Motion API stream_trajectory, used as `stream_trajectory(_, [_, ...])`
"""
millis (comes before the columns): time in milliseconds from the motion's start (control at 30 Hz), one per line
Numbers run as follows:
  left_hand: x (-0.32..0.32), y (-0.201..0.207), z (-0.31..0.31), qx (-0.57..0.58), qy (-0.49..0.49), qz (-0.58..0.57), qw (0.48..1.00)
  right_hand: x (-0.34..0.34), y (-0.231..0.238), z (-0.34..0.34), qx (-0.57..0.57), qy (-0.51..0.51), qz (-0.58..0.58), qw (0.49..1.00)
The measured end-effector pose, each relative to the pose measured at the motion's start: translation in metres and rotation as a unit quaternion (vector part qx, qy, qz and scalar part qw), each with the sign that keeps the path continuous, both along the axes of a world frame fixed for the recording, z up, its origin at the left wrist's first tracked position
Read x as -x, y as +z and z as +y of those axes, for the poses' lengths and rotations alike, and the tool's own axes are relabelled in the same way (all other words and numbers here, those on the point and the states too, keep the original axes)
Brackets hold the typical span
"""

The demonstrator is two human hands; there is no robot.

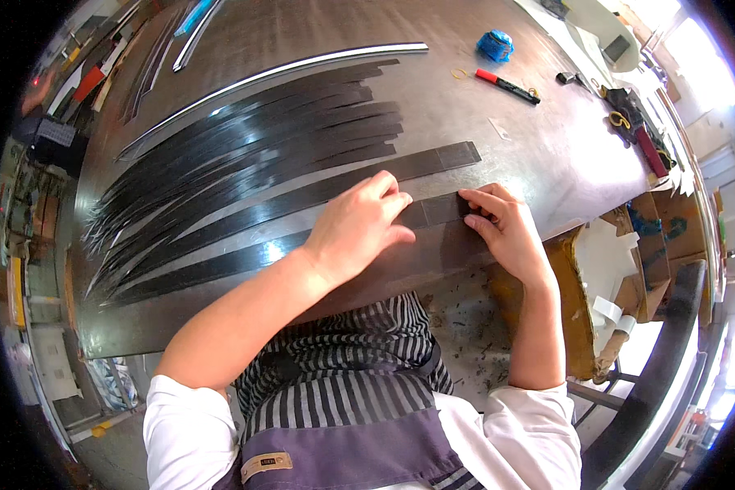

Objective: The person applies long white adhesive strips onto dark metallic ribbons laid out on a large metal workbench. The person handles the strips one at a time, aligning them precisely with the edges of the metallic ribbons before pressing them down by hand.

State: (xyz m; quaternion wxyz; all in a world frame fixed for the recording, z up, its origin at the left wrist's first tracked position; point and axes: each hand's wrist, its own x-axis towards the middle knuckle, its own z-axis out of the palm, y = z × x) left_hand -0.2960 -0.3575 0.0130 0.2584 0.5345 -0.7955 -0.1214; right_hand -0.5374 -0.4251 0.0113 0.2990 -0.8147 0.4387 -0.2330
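Observation:
Between the thumb and fingers of my right hand point(505, 227) is the right end of a long flat black strip point(425, 213), pinched near the table's front edge. A crosswise line, like a clear tape edge, marks the strip near that end. Over the same strip, further left, is my left hand point(353, 224). Its fingers are bent and its thumb stands apart from them; I cannot tell whether it touches the strip. Just beyond lies a second black strip point(400, 167) with a similar marked end. A broad bundle of black strips point(286, 122) fans out behind it.
A silvery-white trim strip point(302, 61) borders the bundle on the dark table point(449, 98). Toward the back right are a blue roll point(496, 46), a red-capped black marker point(506, 86) and yellow-handled scissors point(621, 119). Below the right edge stands an open cardboard box point(578, 302).

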Motion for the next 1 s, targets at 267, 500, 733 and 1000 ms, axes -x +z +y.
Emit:
stream_trajectory(267, [0.004,0.007,-0.011,0.064,-0.072,-0.138,0.986,0.000,-0.004,0.001,-0.002,-0.012,-0.034,0.999])
stream_trajectory(500, [0.001,0.003,-0.007,0.109,-0.055,-0.097,0.988,-0.002,-0.003,0.007,0.040,-0.017,-0.033,0.999])
stream_trajectory(733, [0.007,-0.009,0.001,0.168,-0.009,-0.120,0.978,-0.006,-0.005,0.012,0.122,-0.044,-0.040,0.991])
stream_trajectory(1000, [0.020,-0.014,0.009,0.185,0.020,-0.115,0.976,-0.041,-0.018,0.003,0.247,-0.123,-0.075,0.958])
